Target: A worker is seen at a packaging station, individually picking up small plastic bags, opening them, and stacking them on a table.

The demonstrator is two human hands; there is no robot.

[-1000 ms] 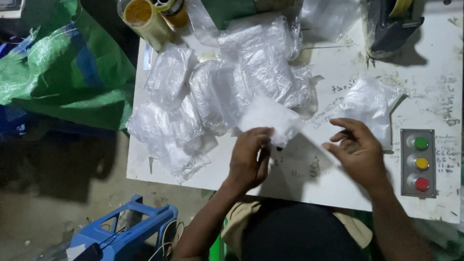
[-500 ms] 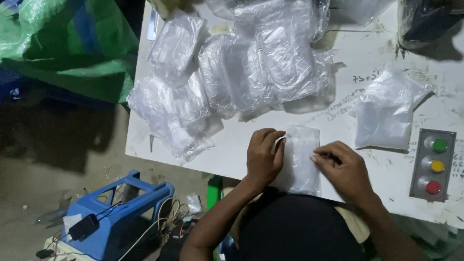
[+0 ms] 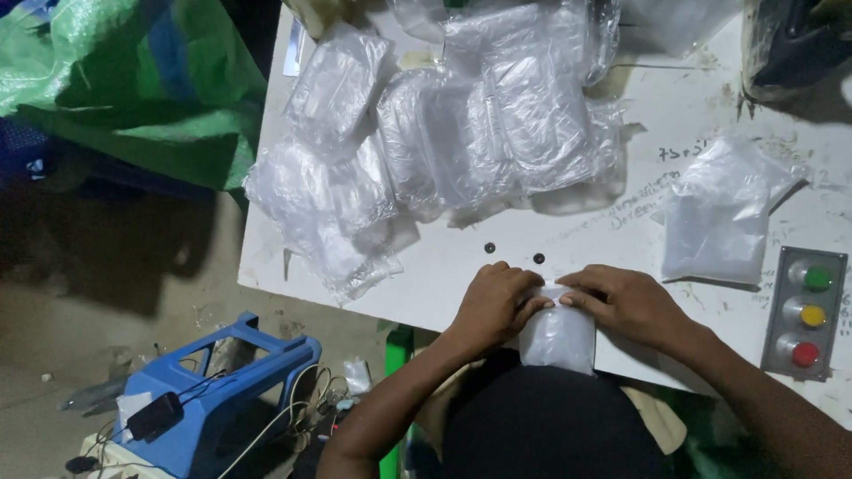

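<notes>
Plastic bag (image 3: 557, 339) is lying at the white table (image 3: 461, 266) edge; left hand (image 3: 493, 304) and right hand (image 3: 627, 303) are both pinching its top.

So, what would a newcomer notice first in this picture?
First, the left hand and right hand pressing a small clear plastic bag at the near edge of the white table. Behind lies a heap of clear plastic packets; at the right, a grey three-button panel.

Left hand (image 3: 493, 306), right hand (image 3: 626, 303) side by side, fingertips meeting, palms down.
</notes>
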